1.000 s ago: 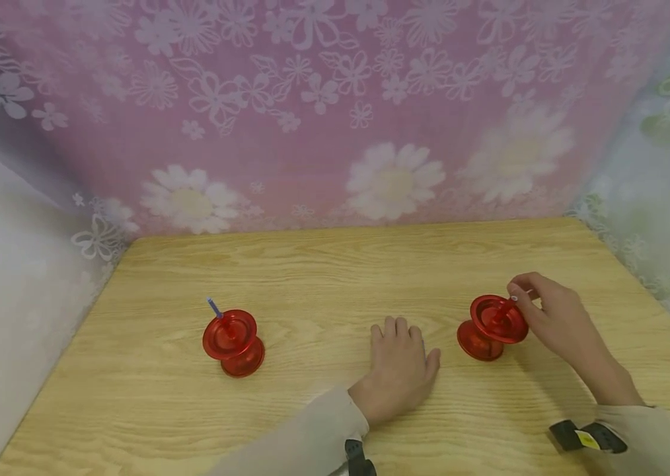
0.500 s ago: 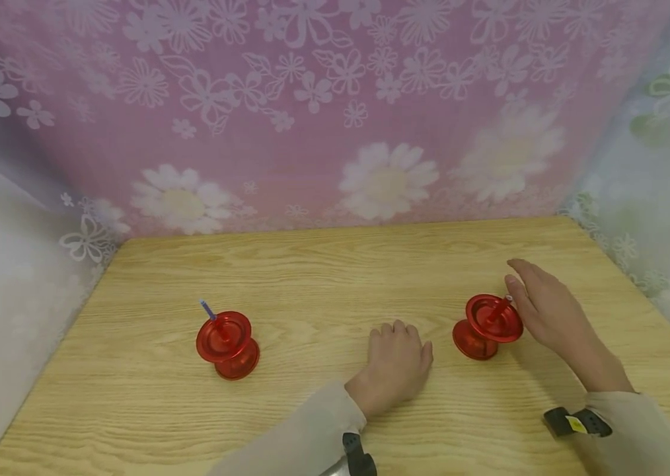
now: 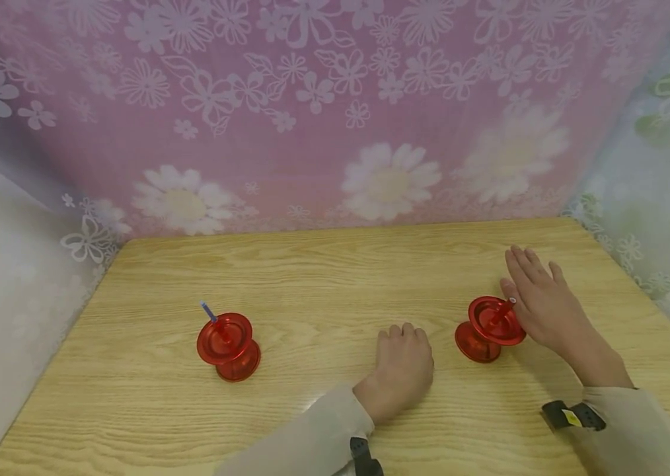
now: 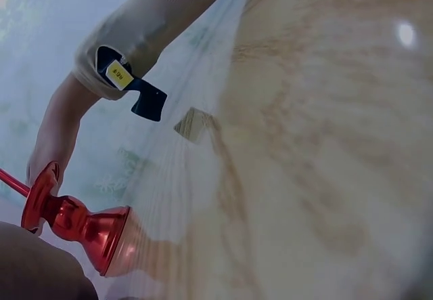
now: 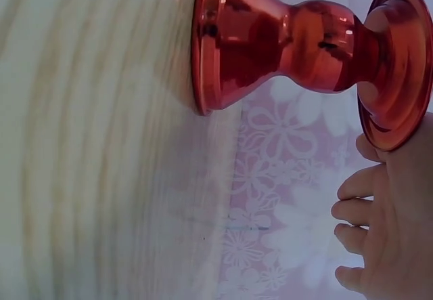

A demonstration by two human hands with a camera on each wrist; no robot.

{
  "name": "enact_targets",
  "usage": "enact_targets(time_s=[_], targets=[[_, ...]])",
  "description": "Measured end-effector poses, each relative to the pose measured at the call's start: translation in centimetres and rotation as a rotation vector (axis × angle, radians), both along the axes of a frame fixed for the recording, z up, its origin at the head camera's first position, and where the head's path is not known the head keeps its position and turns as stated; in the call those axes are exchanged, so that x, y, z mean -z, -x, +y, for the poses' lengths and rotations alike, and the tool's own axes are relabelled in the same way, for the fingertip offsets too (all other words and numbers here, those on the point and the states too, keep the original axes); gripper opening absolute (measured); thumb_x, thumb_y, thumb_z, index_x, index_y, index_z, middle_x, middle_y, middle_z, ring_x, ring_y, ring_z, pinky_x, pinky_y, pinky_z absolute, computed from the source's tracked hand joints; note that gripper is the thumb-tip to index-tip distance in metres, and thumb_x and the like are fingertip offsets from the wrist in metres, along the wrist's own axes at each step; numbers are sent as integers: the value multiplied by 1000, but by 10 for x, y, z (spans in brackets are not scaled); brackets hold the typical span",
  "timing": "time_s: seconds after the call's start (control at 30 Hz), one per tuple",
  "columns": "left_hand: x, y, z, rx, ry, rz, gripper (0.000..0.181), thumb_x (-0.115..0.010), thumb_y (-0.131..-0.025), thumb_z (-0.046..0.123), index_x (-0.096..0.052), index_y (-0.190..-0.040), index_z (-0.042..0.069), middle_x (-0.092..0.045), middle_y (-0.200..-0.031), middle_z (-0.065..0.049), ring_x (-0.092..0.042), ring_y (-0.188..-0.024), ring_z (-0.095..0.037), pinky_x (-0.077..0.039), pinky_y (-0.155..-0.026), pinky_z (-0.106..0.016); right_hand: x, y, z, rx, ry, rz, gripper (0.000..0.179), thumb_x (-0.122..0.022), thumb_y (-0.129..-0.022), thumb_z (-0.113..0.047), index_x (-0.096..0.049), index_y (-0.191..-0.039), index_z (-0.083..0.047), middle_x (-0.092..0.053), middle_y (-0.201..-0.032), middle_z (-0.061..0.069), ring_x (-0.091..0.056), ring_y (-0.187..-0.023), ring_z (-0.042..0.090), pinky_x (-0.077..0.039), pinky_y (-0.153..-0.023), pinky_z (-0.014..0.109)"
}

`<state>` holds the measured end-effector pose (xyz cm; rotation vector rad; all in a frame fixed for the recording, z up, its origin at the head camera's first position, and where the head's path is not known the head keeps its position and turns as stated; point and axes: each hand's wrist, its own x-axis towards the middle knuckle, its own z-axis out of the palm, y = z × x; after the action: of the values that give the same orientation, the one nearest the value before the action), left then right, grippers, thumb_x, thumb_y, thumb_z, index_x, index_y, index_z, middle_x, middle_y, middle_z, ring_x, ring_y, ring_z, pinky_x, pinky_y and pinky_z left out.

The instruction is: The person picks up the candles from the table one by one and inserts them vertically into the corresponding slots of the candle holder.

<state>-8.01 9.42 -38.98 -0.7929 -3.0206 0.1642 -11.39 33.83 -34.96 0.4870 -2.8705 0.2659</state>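
Red holder (image 3: 220, 346) with blue stick (image 3: 209, 311) well left of left hand (image 3: 404, 370): fingers folded under, palm hidden, grip cannot be told. Second red holder (image 3: 483, 329) just left of right hand (image 3: 549, 307), fingers extended, contact unclear.

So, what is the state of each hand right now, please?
Left hand: cannot be told; fingers bend under and could hide something.
Right hand: open, fingers extended, beside a red stand.

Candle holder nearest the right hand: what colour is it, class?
The candle holder is shiny red, seen best in the right wrist view.
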Motion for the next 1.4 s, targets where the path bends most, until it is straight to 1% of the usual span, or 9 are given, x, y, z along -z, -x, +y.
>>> enact_targets(time_s=[0.17, 0.27, 0.4, 0.57, 0.73, 0.87, 1.07, 1.23, 1.4], targets=[[-1, -1, 3, 13, 17, 58, 16, -59, -94, 27, -64, -85, 15, -51, -72, 2, -44, -66, -11, -35, -58, -25, 0, -1, 2, -11, -73, -7, 60, -38, -99, -9, -11, -149, 12, -15, -153, 34, -9, -143, 45, -3, -111, 64], [-2, -2, 6, 24, 20, 109, 15, -61, -92, 25, -64, -79, 16, -51, -70, 4, -41, -65, -11, -33, -56, -24, 0, -2, 3, -14, -76, -14, 65, -41, -94, -3, -10, -149, 12, -13, -154, 33, -8, -143, 45, -4, -109, 66], [-4, -3, 8, 42, 26, 128, 17, -66, -88, 26, -63, -74, 18, -50, -68, 4, -39, -65, -11, -31, -55, -23, 2, -3, 4, -8, -56, -26, 62, -37, -97, -5, -8, -150, 11, -11, -154, 33, -6, -144, 45, -4, -108, 68], [-7, -1, 7, 71, 24, 106, 19, -68, -87, 28, -63, -70, 19, -50, -66, 5, -41, -64, -10, -31, -55, -23, 5, -4, 3, 5, -29, -41, 56, -29, -104, -15, -10, -150, 11, -11, -154, 32, -5, -143, 47, -2, -108, 69], [-8, 4, 2, 153, -50, 102, 24, -68, -84, 20, -58, -62, 20, -51, -61, 6, -47, -64, -11, -34, -55, -22, 5, -5, 0, 23, 16, -65, 56, -24, -107, -23, -10, -150, 11, -10, -155, 31, -1, -142, 50, -1, -106, 71], [-9, 7, 0, 209, -123, 92, 23, -69, -81, 17, -57, -62, 20, -55, -63, 5, -49, -65, -12, -37, -56, -22, 4, -5, -2, 36, 35, -68, 57, -24, -107, -26, -12, -149, 11, -11, -155, 32, 0, -142, 51, -1, -105, 72], [-14, 8, -4, 222, -215, 74, 16, -70, -81, 17, -61, -67, 18, -55, -67, 5, -51, -63, -9, -41, -48, -20, 4, -3, -3, 47, 41, -74, 59, -25, -108, -28, -12, -150, 10, -12, -154, 32, -1, -141, 52, -1, -105, 72], [-20, 12, -7, 235, -301, 73, 14, -69, -81, 14, -64, -68, 19, -53, -65, 5, -51, -61, -7, -38, -44, -19, 4, -1, -5, 50, 38, -71, 59, -25, -108, -29, -13, -150, 10, -13, -154, 32, -2, -141, 52, -3, -104, 73], [-28, 15, -11, 251, -415, 68, 15, -66, -82, 12, -64, -68, 17, -46, -62, 8, -39, -55, -1, -31, -42, -14, 3, 0, -6, 47, 49, -64, 59, -26, -108, -30, -16, -149, 10, -15, -154, 32, -4, -140, 53, -5, -103, 74]])
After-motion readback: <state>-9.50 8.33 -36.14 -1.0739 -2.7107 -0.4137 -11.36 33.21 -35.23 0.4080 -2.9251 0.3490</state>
